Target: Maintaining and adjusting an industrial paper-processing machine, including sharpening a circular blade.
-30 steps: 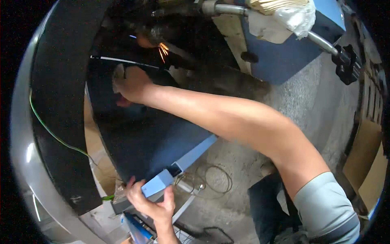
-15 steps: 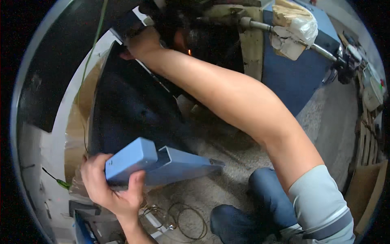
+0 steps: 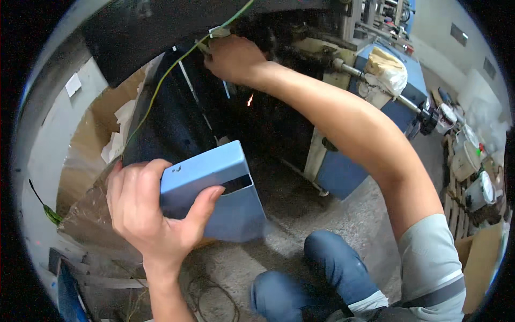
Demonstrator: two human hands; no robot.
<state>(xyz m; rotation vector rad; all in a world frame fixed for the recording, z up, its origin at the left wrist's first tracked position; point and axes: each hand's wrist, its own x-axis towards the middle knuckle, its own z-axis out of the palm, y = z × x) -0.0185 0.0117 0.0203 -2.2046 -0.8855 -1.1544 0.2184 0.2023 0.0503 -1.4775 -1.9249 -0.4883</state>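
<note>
Blue sheet-metal, a hollow rectangular housing, sat clamped in my left hand, thumb on its near face and fingers curled behind, held low over the concrete floor. My right hand reached up into the dark machine panel, fingers closed about the green-yellow wire. I judged the step as working that wire; next called for steady routing past the panel edge.

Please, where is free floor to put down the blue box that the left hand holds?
Bare concrete floor lies between the blue box, the knee and the blue machine base. It is crowded lower left, with wire coils by the left hand, and at right with pallets.
</note>
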